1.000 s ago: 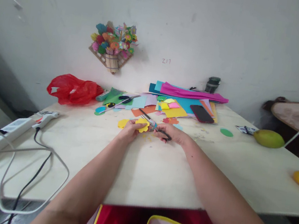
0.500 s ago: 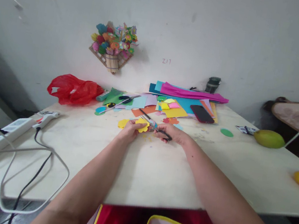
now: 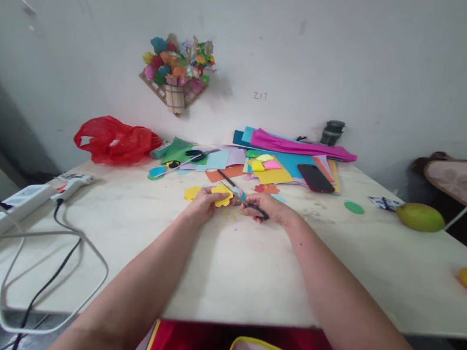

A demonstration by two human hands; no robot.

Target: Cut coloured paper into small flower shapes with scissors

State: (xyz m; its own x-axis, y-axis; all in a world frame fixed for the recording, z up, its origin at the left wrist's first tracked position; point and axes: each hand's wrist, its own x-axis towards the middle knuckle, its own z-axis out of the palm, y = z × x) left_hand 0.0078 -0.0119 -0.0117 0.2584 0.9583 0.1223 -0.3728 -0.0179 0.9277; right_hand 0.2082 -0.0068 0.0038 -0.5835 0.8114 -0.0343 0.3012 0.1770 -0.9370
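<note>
Between the fingers of my left hand (image 3: 202, 206) is a yellow paper flower (image 3: 222, 195) with a scalloped edge. My right hand (image 3: 270, 207) is closed round the dark handles of a pair of scissors (image 3: 261, 211), whose blades point away to the upper left, just beyond the flower. Another yellow paper piece (image 3: 191, 193) shows left of my left hand. Small yellow scraps (image 3: 232, 215) lie on the table below the flower. Beyond my right hand lies an orange paper flower (image 3: 267, 188).
Coloured paper sheets (image 3: 298, 165) and a phone (image 3: 316, 178) lie at the back of the table (image 3: 242, 284). A second pair of scissors (image 3: 195, 155) rests near a red plastic bag (image 3: 114, 140). Cables and a power strip (image 3: 28, 197) are left; a mango (image 3: 420, 217) sits right.
</note>
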